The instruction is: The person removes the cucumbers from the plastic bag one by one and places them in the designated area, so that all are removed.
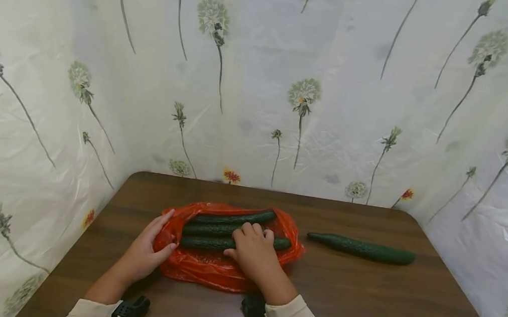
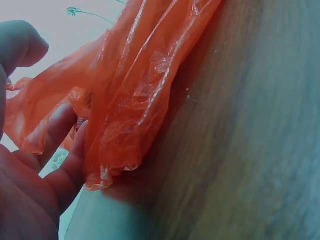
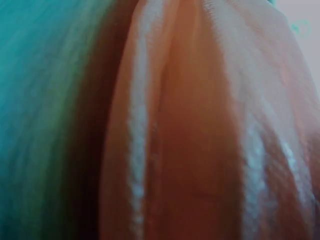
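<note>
A red plastic bag (image 1: 207, 278) lies spread on the table, its mouth facing up. Inside it three dark green cucumbers show side by side: a back one (image 1: 230, 218), a middle one (image 1: 207, 229) and a front one (image 1: 205, 243). My right hand (image 1: 254, 254) reaches over the bag's near rim and grips the front cucumber with curled fingers. Against the bag's left end rests my left hand (image 1: 143, 252), thumb and fingers spread. The left wrist view shows the thin red film (image 2: 140, 100) over those fingers. Red film (image 3: 195, 130) fills most of the right wrist view, blurred.
Another cucumber (image 1: 364, 249) lies on the brown wooden table (image 1: 359, 303), right of the bag. A pale sheet printed with dandelions (image 1: 264, 43) hangs behind the table and on both sides. Dark devices (image 1: 131, 310) are strapped on both wrists.
</note>
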### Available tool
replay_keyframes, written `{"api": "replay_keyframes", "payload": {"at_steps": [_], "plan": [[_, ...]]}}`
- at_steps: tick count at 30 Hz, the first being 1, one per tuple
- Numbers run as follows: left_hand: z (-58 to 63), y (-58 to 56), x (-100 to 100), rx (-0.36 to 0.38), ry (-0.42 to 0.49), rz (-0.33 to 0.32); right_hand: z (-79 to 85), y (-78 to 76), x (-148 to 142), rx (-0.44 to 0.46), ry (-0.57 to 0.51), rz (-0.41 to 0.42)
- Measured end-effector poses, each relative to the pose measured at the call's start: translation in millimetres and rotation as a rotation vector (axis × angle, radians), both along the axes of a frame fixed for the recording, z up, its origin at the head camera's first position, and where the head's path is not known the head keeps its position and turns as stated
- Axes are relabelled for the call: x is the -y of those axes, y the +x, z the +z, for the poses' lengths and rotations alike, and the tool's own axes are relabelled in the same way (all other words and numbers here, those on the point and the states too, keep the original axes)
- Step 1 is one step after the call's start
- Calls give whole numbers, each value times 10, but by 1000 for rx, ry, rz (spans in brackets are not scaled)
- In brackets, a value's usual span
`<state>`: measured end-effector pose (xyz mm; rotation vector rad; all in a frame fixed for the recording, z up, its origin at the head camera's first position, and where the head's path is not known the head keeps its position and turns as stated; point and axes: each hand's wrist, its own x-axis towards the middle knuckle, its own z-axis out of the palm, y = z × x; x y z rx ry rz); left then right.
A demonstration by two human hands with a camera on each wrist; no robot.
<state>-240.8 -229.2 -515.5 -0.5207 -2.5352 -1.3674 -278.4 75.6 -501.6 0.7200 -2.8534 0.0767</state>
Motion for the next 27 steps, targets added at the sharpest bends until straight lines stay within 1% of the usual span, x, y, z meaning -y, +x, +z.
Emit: {"api": "replay_keyframes", "payload": {"at_steps": [8,15,21,27], "plan": [[38,9,-9,41,8,12,90,-1,-54,-20,-2,-14],[38,0,1,44,-15,21,166,4,-85,-12,-3,-5],[26,-17,15,45,-12,41,223,-21,-121,-9,-34,-14],[1,-2,19,47,-14,38,242,-39,-175,27,-84,-35]]}}
